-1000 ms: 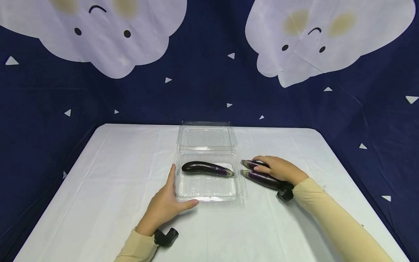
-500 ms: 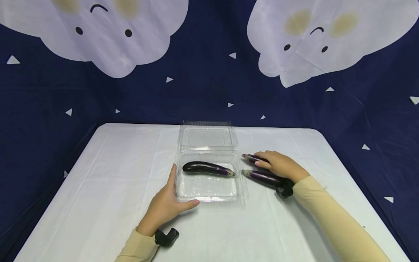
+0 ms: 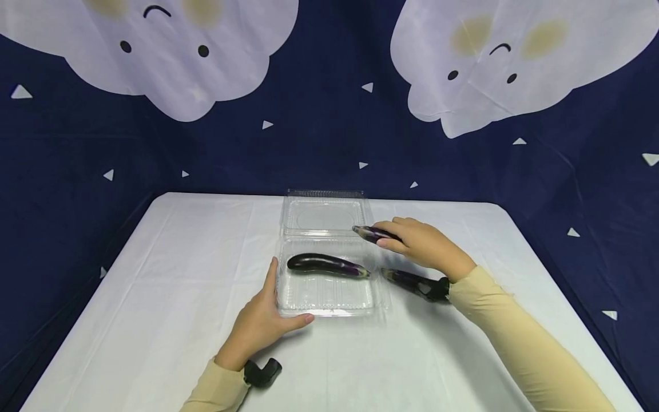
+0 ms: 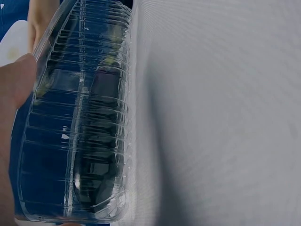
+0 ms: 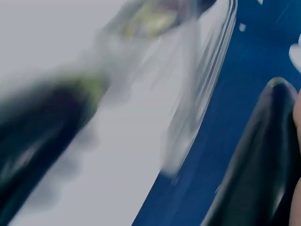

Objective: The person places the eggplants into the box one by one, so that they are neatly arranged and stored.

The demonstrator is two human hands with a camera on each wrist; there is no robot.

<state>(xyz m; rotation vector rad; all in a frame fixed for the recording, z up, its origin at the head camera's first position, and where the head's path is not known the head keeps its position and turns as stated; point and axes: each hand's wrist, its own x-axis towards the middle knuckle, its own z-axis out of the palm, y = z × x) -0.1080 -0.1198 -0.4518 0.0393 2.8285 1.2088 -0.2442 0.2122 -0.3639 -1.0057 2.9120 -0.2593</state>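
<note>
A clear plastic clamshell container (image 3: 324, 297) lies with its lid folded back on the white table, one dark purple eggplant (image 3: 324, 265) resting crosswise inside it. Around the container's near left corner, my left hand (image 3: 259, 321) touches the walls with straight fingers and thumb; the left wrist view shows its thumb (image 4: 23, 80) at the rim. My right hand (image 3: 424, 245) grips a second eggplant (image 3: 373, 233) above the table, its stem end pointing left over the container's right side. Much of this eggplant is hidden by the hand. A third eggplant (image 3: 407, 278) lies right of the container, partly behind the wrist camera.
The container's lid (image 3: 324, 216) lies open toward the table's far edge. A white cloth covers the table (image 3: 195, 274). Behind it hangs a dark blue curtain (image 3: 319, 143) with cloud prints. A black camera (image 3: 262, 373) sits on the left wrist.
My right hand has lifted its eggplant off the table, away from the third one, and moved it up and left toward the container. The left hand and container stay put.
</note>
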